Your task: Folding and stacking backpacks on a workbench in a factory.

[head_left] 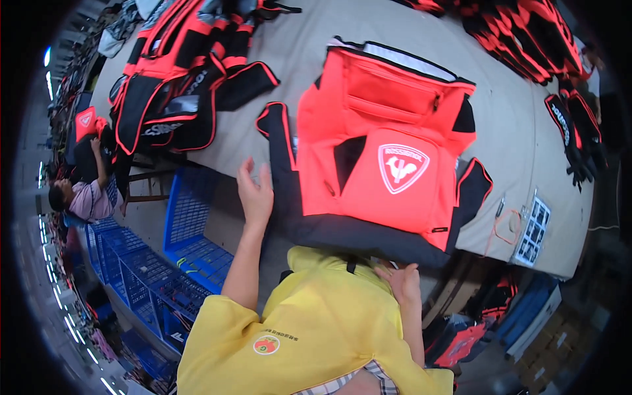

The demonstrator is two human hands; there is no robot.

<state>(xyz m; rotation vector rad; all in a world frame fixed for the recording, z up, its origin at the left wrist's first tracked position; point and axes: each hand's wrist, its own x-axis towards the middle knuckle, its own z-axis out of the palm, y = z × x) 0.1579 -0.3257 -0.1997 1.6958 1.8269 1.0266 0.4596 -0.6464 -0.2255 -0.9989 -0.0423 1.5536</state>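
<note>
A red and black backpack [388, 178] lies on the grey-covered table in front of me, its black bottom panel reaching over the near edge. A white shield emblem marks its front pocket, and black straps or flaps stick out at both sides. My left hand [255, 196] is raised just left of the backpack, fingers apart, holding nothing. Close below the bag's bottom panel, against my yellow shirt, is my right hand [403, 283]. Its fingers are partly hidden, so whether they grip anything does not show.
More red and black bags [164, 99] are piled at the left of the table [263, 33], others [526, 39] at the far right. Blue plastic crates [141, 276] stand on the floor at left, near a seated person [92, 197]. A sheet of pictures [533, 230] hangs at the right edge.
</note>
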